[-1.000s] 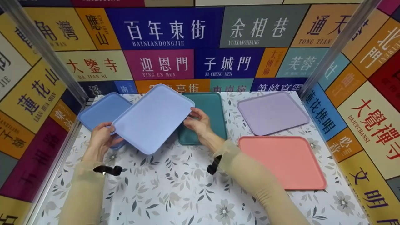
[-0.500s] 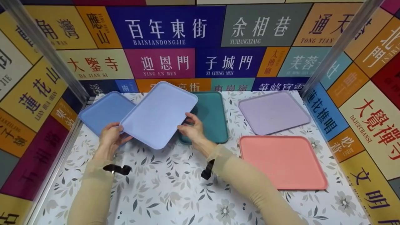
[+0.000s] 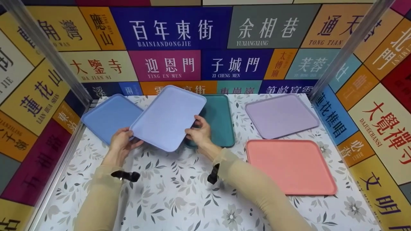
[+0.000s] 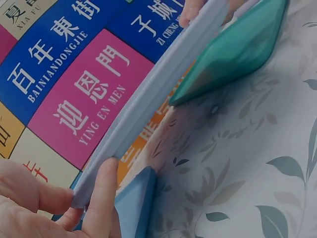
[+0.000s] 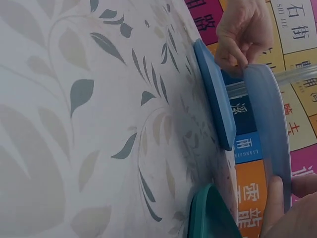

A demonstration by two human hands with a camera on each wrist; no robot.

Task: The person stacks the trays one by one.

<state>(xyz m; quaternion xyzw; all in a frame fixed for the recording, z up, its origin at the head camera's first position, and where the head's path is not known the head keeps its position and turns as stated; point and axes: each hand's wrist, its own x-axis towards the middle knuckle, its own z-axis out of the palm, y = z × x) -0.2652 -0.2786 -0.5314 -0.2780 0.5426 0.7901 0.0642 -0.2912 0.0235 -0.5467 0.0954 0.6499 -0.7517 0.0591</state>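
Raised over the table, a light periwinkle tray (image 3: 168,118) is held tilted between both hands. My left hand (image 3: 121,142) pinches its lower left corner, thumb on one face and fingers on the other, as the left wrist view shows. The right hand (image 3: 201,133) grips the right edge the same way. Behind the lifted tray a blue tray (image 3: 109,115) lies at the back left, its right part hidden. A green tray (image 3: 221,122) lies to the right, also partly covered by it. From the right wrist view, the held tray (image 5: 267,124) is seen nearly edge-on, apart from the tabletop.
A lilac tray (image 3: 282,116) lies at the back right, with a coral pink tray (image 3: 290,166) in front of it. The table (image 3: 179,199) has a white leaf-patterned cover. Printed panels (image 3: 173,29) wall the back and sides, with metal posts at the corners.
Both hands have kept their grip on the periwinkle tray. It has shifted a little to the right, the left hand moving right with it, and more of the blue tray shows.
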